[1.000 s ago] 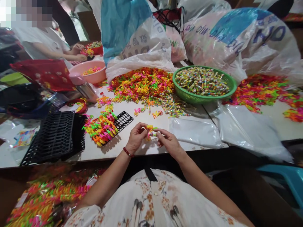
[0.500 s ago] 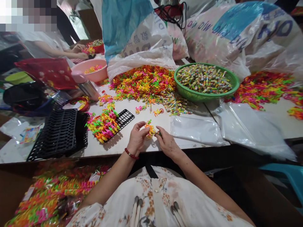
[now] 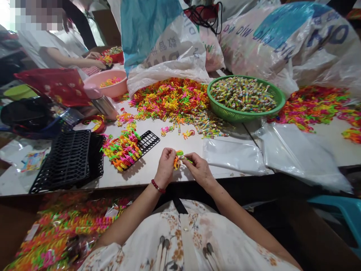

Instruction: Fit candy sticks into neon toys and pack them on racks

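My left hand is closed at the fingertips on a small plastic toy in orange, yellow and green, just above the table's front edge. Facing it, my right hand pinches a small wrapped tube, green and whitish at its ends, which meets the toy. The fingers hide part of both pieces. Left of my hands, a black grid rack carries rows of bright plastic toys. Beyond the hands lies a heap of similar toys, with loose wrapped tubes at its right side.
A green basket of wrapped tubes stands behind, right. Clear plastic bags lie at right; stacked black racks at left. Farther back are a steel flask, a pink basin and a co-worker's hands.
Both hands have drawn closer together. The left fingers have closed more tightly round the toy, and the tube in my right hand has come up against it.
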The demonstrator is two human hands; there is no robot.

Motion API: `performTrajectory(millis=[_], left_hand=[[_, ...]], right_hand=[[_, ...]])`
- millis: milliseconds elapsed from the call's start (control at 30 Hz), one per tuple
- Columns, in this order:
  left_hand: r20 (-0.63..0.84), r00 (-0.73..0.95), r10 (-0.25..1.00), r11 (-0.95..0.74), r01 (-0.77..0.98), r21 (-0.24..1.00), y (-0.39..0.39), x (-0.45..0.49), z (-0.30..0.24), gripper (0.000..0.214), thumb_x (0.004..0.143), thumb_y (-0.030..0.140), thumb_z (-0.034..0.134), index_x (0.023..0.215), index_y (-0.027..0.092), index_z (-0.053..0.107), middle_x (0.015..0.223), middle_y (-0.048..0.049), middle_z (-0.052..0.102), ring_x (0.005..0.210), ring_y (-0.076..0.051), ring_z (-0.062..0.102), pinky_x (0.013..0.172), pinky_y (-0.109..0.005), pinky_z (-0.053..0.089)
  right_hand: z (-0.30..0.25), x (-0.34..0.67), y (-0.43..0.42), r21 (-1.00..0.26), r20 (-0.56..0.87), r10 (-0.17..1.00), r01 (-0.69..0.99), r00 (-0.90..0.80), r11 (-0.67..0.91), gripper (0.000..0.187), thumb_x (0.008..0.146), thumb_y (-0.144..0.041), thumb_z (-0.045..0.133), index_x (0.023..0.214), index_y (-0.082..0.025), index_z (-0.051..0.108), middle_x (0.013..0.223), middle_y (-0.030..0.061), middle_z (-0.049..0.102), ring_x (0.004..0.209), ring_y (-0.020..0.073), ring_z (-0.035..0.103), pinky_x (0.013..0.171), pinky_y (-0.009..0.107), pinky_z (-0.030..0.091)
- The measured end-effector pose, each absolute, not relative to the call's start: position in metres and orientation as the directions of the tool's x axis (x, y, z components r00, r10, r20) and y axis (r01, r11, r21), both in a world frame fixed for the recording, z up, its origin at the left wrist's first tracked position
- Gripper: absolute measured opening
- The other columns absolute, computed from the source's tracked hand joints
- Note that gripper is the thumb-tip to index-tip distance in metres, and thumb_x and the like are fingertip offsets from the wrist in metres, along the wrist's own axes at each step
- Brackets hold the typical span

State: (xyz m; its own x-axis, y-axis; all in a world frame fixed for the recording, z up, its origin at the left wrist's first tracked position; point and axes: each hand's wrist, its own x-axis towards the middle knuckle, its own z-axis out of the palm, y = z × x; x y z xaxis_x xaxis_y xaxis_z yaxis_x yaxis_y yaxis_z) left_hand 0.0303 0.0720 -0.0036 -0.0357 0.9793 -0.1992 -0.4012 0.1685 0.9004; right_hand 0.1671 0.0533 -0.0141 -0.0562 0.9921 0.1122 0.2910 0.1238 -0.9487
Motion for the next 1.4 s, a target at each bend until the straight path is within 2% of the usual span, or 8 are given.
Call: performTrajectory(millis=[233, 500, 600, 767, 1033, 1133, 1267, 1400], left_hand=[[-0.178, -0.064, 0.982, 0.166, -0.159, 0.973, 0.070, 0.033, -0.009, 0.027, 0.087, 0.045, 0.057, 0.086, 0.020, 0.045, 0.066, 0.0057, 0.050, 0.047, -0.007, 0.048, 0.043, -0.019, 0.041], [-0.291, 0.029, 0.956, 0.287, -0.291, 0.913, 0.072, 0.037, -0.006, 0.030, 0.083, 0.045, 0.060, 0.084, 0.020, 0.042, 0.061, 0.0059, 0.053, 0.040, -0.006, 0.045, 0.036, -0.017, 0.035], [-0.338, 0.064, 0.939, 0.338, -0.340, 0.877, 0.074, 0.038, -0.006, 0.030, 0.081, 0.043, 0.062, 0.083, 0.020, 0.043, 0.059, 0.0063, 0.052, 0.038, -0.005, 0.043, 0.036, -0.017, 0.033], [-0.351, 0.067, 0.934, 0.351, -0.357, 0.866, 0.076, 0.036, -0.006, 0.033, 0.078, 0.043, 0.065, 0.082, 0.020, 0.043, 0.059, 0.0076, 0.050, 0.036, -0.003, 0.040, 0.035, -0.016, 0.031], [-0.377, 0.153, 0.913, 0.402, -0.187, 0.896, 0.084, 0.028, -0.004, 0.033, 0.075, 0.046, 0.065, 0.076, 0.019, 0.045, 0.058, 0.0067, 0.046, 0.040, -0.005, 0.040, 0.036, -0.015, 0.027], [-0.319, 0.070, 0.945, 0.326, -0.158, 0.932, 0.097, 0.025, -0.010, 0.030, 0.076, 0.045, 0.063, 0.077, 0.019, 0.047, 0.061, 0.0061, 0.047, 0.044, -0.006, 0.041, 0.040, -0.017, 0.031], [-0.098, -0.209, 0.973, 0.115, 0.073, 0.991, 0.125, 0.017, -0.018, 0.019, 0.083, 0.038, 0.054, 0.079, 0.020, 0.050, 0.069, 0.0034, 0.049, 0.059, -0.010, 0.046, 0.055, -0.021, 0.039], [0.095, -0.060, 0.994, -0.049, 0.527, 0.848, 0.155, 0.007, -0.020, 0.021, 0.086, 0.027, 0.048, 0.066, 0.021, 0.050, 0.070, -0.0017, 0.052, 0.075, -0.017, 0.051, 0.075, -0.030, 0.042]], right_hand=[[-0.011, 0.164, 0.048, -0.921, 0.223, 0.972, 0.312, -0.069, 0.233, 0.018, 0.087, -0.032, 0.060, 0.094, -0.017, 0.067, 0.083, 0.0025, 0.070, 0.072, 0.0148, 0.062, 0.067, 0.025, 0.048], [-0.013, 0.167, 0.048, -0.913, 0.287, 0.955, 0.281, -0.075, 0.296, 0.014, 0.087, -0.027, 0.062, 0.095, -0.018, 0.069, 0.082, 0.0008, 0.070, 0.072, 0.0136, 0.063, 0.069, 0.024, 0.050], [-0.017, 0.167, 0.048, -0.901, 0.323, 0.943, 0.281, -0.081, 0.332, 0.015, 0.088, -0.025, 0.060, 0.098, -0.019, 0.069, 0.088, 0.0023, 0.071, 0.079, 0.0147, 0.065, 0.073, 0.025, 0.051], [-0.020, 0.166, 0.048, -0.892, 0.346, 0.932, 0.271, -0.109, 0.362, 0.016, 0.088, -0.027, 0.061, 0.100, -0.020, 0.069, 0.092, 0.0032, 0.072, 0.081, 0.0162, 0.067, 0.077, 0.027, 0.053], [-0.006, 0.157, 0.046, -0.768, 0.467, 0.847, 0.357, -0.253, 0.531, 0.017, 0.093, -0.018, 0.050, 0.099, -0.021, 0.066, 0.092, 0.0064, 0.070, 0.088, 0.0179, 0.065, 0.082, 0.031, 0.052], [-0.008, 0.156, 0.052, -0.767, 0.447, 0.857, 0.382, -0.257, 0.515, 0.021, 0.095, -0.021, 0.049, 0.110, -0.020, 0.063, 0.100, 0.0079, 0.069, 0.093, 0.0181, 0.064, 0.086, 0.032, 0.052], [-0.012, 0.184, 0.081, -0.677, 0.419, 0.880, 0.569, -0.224, 0.467, 0.031, 0.095, -0.027, 0.050, 0.122, -0.018, 0.059, 0.112, 0.0120, 0.067, 0.105, 0.0221, 0.060, 0.094, 0.037, 0.048], [-0.012, 0.240, 0.132, -0.428, 0.325, 0.939, 0.869, -0.108, 0.248, 0.027, 0.095, -0.019, 0.045, 0.112, -0.015, 0.066, 0.112, 0.0143, 0.066, 0.107, 0.0256, 0.054, 0.098, 0.039, 0.041]])
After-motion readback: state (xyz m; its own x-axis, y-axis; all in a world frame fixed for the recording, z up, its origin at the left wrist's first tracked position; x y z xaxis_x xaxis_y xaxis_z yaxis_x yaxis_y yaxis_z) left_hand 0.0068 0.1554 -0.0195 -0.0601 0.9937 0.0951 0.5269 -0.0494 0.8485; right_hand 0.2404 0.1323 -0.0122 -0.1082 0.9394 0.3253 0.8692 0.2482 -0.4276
